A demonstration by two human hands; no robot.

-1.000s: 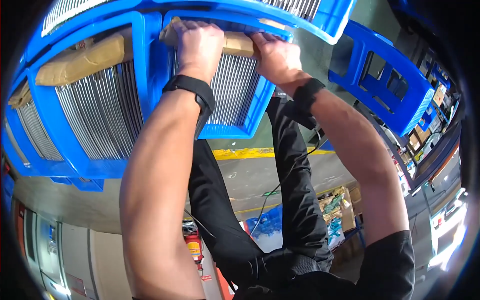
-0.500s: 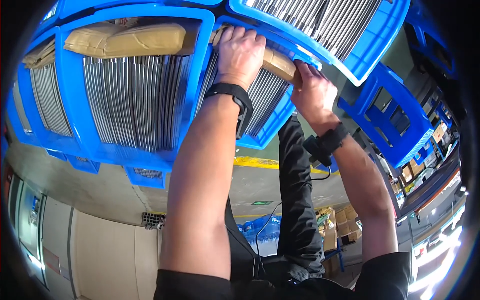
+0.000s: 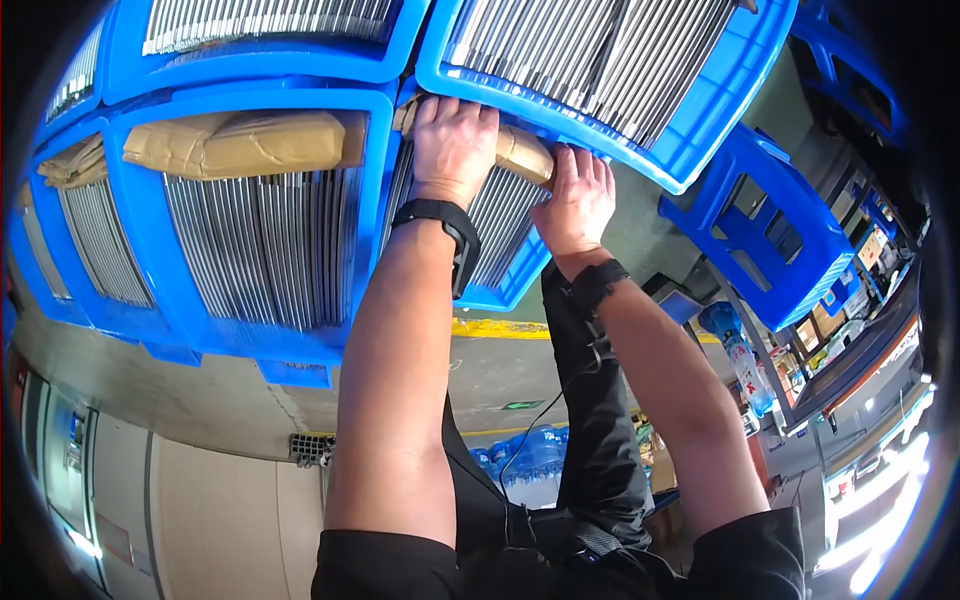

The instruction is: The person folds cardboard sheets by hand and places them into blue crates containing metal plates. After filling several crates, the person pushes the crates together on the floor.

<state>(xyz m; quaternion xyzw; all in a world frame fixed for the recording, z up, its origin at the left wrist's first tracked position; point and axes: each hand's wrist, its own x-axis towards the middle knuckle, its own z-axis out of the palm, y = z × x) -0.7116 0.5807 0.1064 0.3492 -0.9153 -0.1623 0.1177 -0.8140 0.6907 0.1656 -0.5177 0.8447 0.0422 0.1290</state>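
Note:
A long folded brown paper bundle (image 3: 522, 155) lies across the far end of a blue crate (image 3: 512, 290) packed with slim silvery metal strips (image 3: 505, 225). My left hand (image 3: 455, 145) bends over the bundle's left part, its fingertips curled down behind it. At the other end, my right hand (image 3: 578, 200) is closed round the bundle's right tip, close under the rim of the higher blue crate. Both wrists wear black straps. The left forearm and hand cover part of the strips.
To the left, another blue crate (image 3: 375, 215) holds metal strips under a crumpled brown paper bundle (image 3: 240, 145). An overhanging blue crate (image 3: 690, 165) of strips rises at the upper right. A blue plastic frame (image 3: 780, 230) stands farther right. Yellow floor tape (image 3: 500, 329) runs below the crates.
The view has shifted, showing more of the rear crates. My right hand has moved left, and its fingers now reach farther over the bundle's end. My left hand keeps its place on the bundle.

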